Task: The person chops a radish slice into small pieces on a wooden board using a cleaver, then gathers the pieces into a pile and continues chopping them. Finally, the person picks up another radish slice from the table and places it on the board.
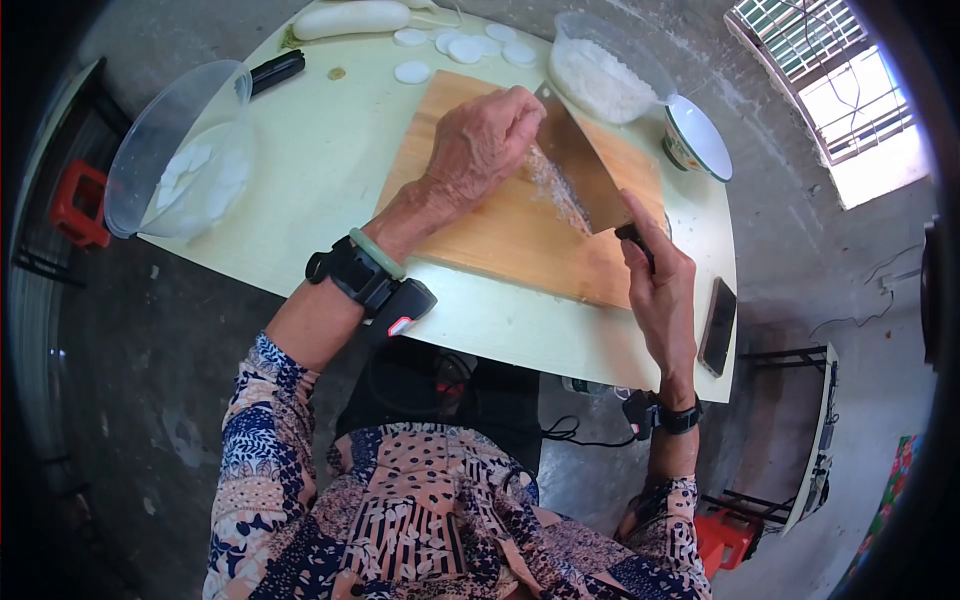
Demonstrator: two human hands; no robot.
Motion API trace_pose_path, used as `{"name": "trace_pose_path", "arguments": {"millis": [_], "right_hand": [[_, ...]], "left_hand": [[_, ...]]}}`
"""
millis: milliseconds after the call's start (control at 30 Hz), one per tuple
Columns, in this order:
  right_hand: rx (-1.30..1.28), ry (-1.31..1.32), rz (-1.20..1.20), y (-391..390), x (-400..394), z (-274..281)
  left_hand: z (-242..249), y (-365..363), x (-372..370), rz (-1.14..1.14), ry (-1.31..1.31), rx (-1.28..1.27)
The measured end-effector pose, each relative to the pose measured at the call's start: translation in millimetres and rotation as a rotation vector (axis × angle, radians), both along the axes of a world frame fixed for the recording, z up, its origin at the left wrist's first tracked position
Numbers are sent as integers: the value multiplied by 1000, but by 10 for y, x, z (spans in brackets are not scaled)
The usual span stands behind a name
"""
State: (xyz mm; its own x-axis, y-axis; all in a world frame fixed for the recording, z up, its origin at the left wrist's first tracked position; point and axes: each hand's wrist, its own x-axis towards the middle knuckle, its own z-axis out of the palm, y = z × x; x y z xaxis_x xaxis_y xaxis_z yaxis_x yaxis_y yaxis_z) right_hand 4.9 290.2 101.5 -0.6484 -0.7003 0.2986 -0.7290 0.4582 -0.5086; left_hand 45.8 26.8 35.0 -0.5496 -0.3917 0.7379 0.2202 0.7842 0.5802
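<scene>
My right hand (660, 285) grips the black handle of a cleaver (583, 165), its wide blade tilted over the wooden cutting board (470, 235). A strip of finely chopped food (553, 190), whitish with pinkish-orange bits, lies along the blade's left side. My left hand (490, 135) is closed, its curled fingers right at the far left part of the blade. What those fingers hold, if anything, is hidden.
White round slices (465, 49) and a white radish (350, 19) lie at the back. Around the board stand a tub of shredded white food (605, 85), a bowl (700, 140), a phone (717, 325) and a clear container (125, 185) with white pieces.
</scene>
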Motion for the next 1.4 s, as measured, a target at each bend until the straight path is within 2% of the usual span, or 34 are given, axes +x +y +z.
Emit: {"name": "trace_pose_path", "arguments": {"millis": [100,200,400,467,500,567,633,700,733,833,900,967,1033,1100,1200,1233,1333,1400], "right_hand": [[-41,-12,-30,7,-30,-20],[76,32,-41,42,-47,-54],[-118,-16,6,44,-66,-111],[78,50,-14,48,-42,-70],[75,48,-18,48,-39,-61],[-66,-22,25,32,-50,-46],[-101,-38,14,14,-40,-39],[74,22,-24,9,-32,-19],[75,24,-28,18,-39,-2],[63,-24,7,20,-65,22],[-83,1,1,10,-66,12],[-100,31,3,-10,-54,16],[136,19,-15,-7,-22,52],[102,9,1,-6,-9,71],[-117,30,32,-5,-10,57],[-115,29,32,-12,-4,64],[147,-58,-2,-4,18,110],[60,-30,15,18,10,86]], "left_hand": [[9,-1,-13,11,0,2],[17,16,6,-8,-4,-3],[20,3,1,-4,-5,-12],[5,5,-12,-10,-2,-15],[-7,2,-14,-15,1,-18],[-15,-8,-10,-7,-9,-27],[-5,-11,-5,5,-15,-33],[7,6,6,-6,-17,-22],[3,13,0,-11,-16,-22],[0,7,7,-32,14,-2],[21,-2,24,3,-12,-35],[10,-2,11,-5,10,-30],[4,11,-1,-21,33,-27],[-3,4,-2,-30,-2,-7],[-5,-2,-2,-28,21,-1],[2,1,5,-27,20,1],[15,39,13,-24,17,-17],[24,28,17,-34,-12,13]]}}
